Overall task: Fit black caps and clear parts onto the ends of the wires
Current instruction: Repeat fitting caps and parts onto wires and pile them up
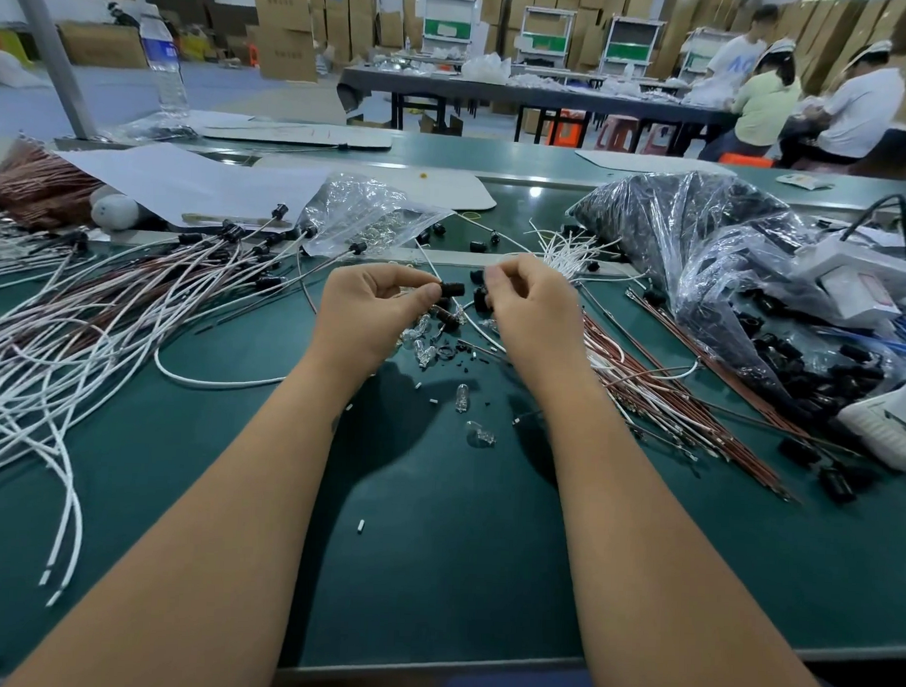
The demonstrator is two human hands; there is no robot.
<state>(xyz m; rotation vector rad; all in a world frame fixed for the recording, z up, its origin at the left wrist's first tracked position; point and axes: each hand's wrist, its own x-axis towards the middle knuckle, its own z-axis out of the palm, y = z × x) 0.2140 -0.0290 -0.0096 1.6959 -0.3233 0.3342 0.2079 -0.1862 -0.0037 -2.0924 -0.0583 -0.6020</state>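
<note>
Two bare arms reach out over the green counter. Close by lie a few small clear parts, loose on the green top, with more of them just under the hands.

The left hand has its fingers curled, and its thumb and first finger pinch a black cap. The right hand sits just beside it, fingers curled too, holding another black cap low in its palm. It is hard to tell if its fingertips also pinch something small. The two hands are close but not touching.

On the left lies a big pile of white and brown wires, many with black caps on their far ends. On the right lies a bunch of wires with bare ends.

Farther back sit a clear bag of clear parts and a bigger bag of black caps. A water bottle stands at the far left edge.
</note>
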